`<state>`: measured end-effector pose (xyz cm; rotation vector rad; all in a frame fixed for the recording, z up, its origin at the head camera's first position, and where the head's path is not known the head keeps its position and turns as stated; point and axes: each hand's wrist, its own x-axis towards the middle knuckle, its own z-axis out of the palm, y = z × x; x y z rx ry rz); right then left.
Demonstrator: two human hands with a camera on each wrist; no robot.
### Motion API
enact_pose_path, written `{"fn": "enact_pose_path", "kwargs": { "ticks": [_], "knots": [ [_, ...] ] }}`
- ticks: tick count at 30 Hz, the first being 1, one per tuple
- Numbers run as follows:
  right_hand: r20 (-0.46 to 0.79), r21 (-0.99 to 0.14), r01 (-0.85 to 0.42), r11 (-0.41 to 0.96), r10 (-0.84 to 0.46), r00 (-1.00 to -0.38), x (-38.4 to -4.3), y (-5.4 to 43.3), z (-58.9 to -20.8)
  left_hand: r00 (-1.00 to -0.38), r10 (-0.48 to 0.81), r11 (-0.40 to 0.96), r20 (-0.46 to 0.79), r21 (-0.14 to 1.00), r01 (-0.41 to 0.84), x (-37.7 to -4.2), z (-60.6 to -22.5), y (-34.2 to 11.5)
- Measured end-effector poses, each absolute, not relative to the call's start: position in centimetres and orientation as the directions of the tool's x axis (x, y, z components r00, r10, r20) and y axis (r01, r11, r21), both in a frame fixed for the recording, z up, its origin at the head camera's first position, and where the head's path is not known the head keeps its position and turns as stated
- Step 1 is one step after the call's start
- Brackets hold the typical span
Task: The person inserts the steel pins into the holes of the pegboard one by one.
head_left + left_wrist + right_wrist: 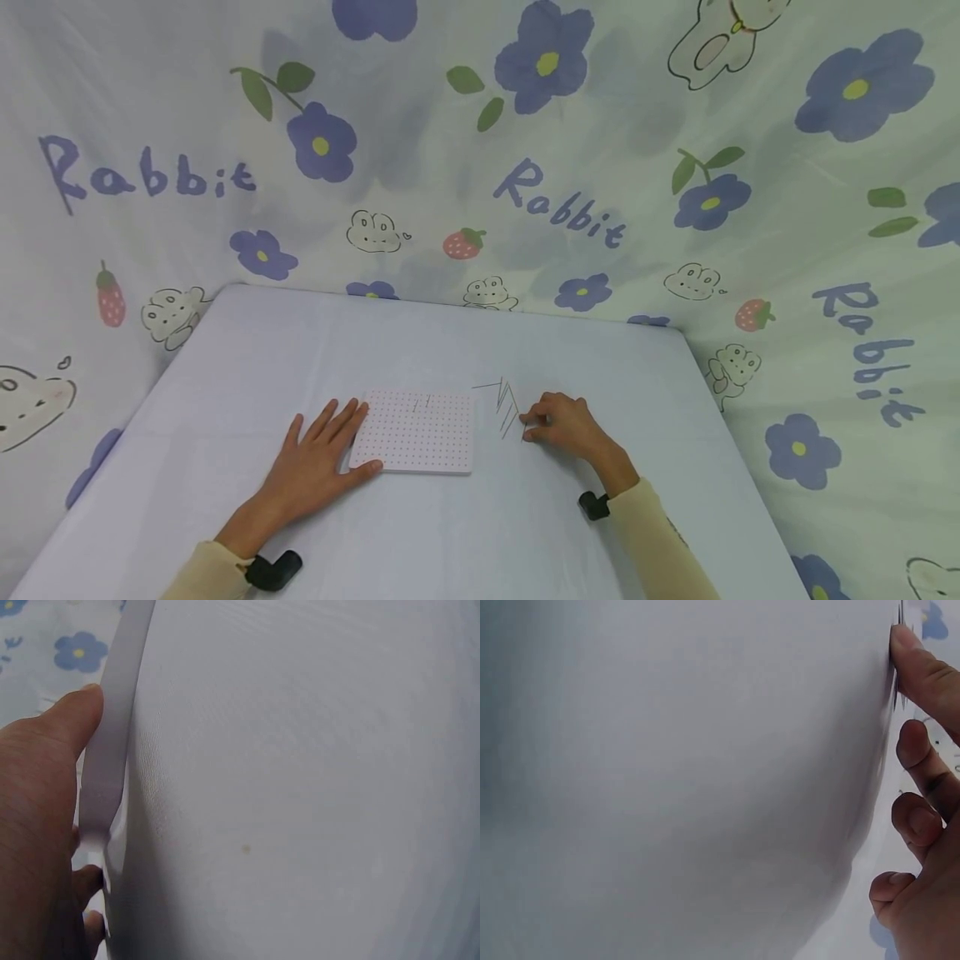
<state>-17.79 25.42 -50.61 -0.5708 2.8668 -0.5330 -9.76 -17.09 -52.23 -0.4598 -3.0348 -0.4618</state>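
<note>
A white board [412, 442] with rows of small dark dots lies flat in the head view. Two thin dark pins [422, 403] stand at its upper part. My left hand [315, 458] rests along the board's left side, fingers spread and the thumb on its near left corner. Right of the board lie several long, thin, needle-like pins [508, 407], some crossing each other. My right hand [566, 427] is at the rightmost of them, thumb and index fingertips right by it. I cannot tell whether they pinch it. In the right wrist view the thumb [926, 675] overlaps thin pointed pins.
The white-covered table [300, 350] ends at a far edge below a hanging cloth [420, 167] printed with flowers, strawberries and rabbits. Black wrist cameras [274, 572] sit at both cuffs. The tabletop's white cover [300, 787] fills most of the left wrist view.
</note>
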Motion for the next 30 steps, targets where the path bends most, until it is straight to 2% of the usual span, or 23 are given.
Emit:
{"fn": "enact_pose_path", "kwargs": {
  "ticks": [9,17,30],
  "knots": [
    [-0.054,-0.382,-0.354,0.854,-0.403,-0.914,-17.18,25.49,-50.54,-0.955,0.285,0.912,0.085,0.282,0.297,-9.74,-52.37,-17.03],
    [-0.010,-0.360,-0.422,0.832,-0.456,-0.890,-17.37,25.45,-50.50,-0.956,0.282,0.911,0.084,0.287,0.295,-9.73,-52.38,-17.08],
    [-0.003,-0.366,-0.460,0.809,-0.495,-0.869,-17.33,25.42,-50.22,-0.956,0.283,0.910,0.081,0.294,0.294,-9.75,-52.42,-17.12]
  ]
}}
